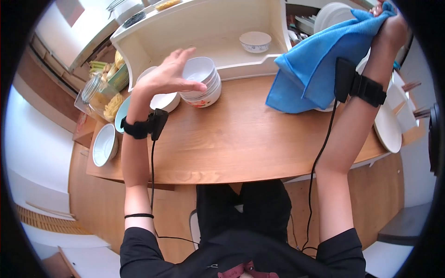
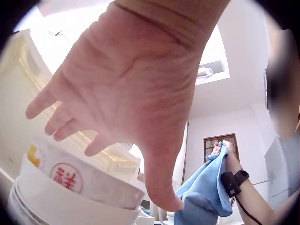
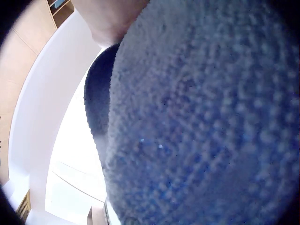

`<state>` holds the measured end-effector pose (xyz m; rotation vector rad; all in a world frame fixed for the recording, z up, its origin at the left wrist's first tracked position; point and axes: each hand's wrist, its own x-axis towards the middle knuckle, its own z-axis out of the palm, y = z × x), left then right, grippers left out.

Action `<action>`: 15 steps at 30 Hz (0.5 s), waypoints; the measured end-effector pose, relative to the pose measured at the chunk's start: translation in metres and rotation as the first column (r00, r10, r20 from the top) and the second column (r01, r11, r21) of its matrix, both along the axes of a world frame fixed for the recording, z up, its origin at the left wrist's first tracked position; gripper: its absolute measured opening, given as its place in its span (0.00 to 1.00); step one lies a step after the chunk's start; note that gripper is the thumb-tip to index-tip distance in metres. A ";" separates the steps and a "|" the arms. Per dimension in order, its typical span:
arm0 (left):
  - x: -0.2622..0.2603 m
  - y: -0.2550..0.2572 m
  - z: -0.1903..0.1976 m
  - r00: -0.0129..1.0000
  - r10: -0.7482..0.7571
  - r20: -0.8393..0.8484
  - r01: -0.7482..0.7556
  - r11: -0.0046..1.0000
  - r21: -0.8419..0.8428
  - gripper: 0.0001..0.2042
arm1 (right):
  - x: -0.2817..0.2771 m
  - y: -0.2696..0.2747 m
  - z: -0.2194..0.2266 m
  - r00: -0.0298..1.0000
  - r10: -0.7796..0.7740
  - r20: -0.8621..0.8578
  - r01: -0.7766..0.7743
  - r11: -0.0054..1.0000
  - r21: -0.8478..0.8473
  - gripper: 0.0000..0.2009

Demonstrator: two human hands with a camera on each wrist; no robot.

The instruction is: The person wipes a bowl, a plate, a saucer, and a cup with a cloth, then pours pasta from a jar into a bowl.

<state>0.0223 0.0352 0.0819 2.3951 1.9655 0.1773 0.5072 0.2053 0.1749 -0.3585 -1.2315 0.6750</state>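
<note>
High at the right of the head view, my right hand (image 1: 393, 31) grips a blue cloth (image 1: 320, 62) by its upper end. The cloth hangs spread out below the fist and fills most of the right wrist view. My left hand (image 1: 164, 78) is beside a stack of white bowls (image 1: 204, 88), fingers spread and thumb pointing right, holding nothing. In the left wrist view its palm (image 2: 126, 84) hovers over the stack. The top bowl (image 2: 79, 180) there carries a red character in a circle. A white bowl (image 1: 166, 102) stands left of the stack, partly behind my wrist.
A cream shelf unit (image 1: 208, 28) stands at the back, with a patterned bowl (image 1: 255, 41) inside. Bowls and a glass jar (image 1: 92, 90) line the table's left side. White plates (image 1: 331, 16) stand upright behind the cloth; an oval white plate (image 1: 388, 127) lies at the right edge.
</note>
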 end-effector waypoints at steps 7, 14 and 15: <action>0.080 0.050 0.009 0.993 -0.121 0.004 0.115 0.956 0.271 0.44 | -0.029 -0.039 -0.041 0.981 -0.046 -0.188 0.045 0.999 -0.011 0.28; 0.137 0.153 -0.033 0.993 -0.032 0.110 0.034 0.999 -0.018 0.37 | -0.023 -0.047 -0.065 0.948 0.021 -0.319 -0.029 0.999 -0.022 0.25; 0.140 0.163 -0.042 0.997 0.030 0.073 -0.028 0.999 -0.028 0.34 | -0.023 -0.048 -0.067 0.943 0.035 -0.330 -0.045 0.999 -0.021 0.25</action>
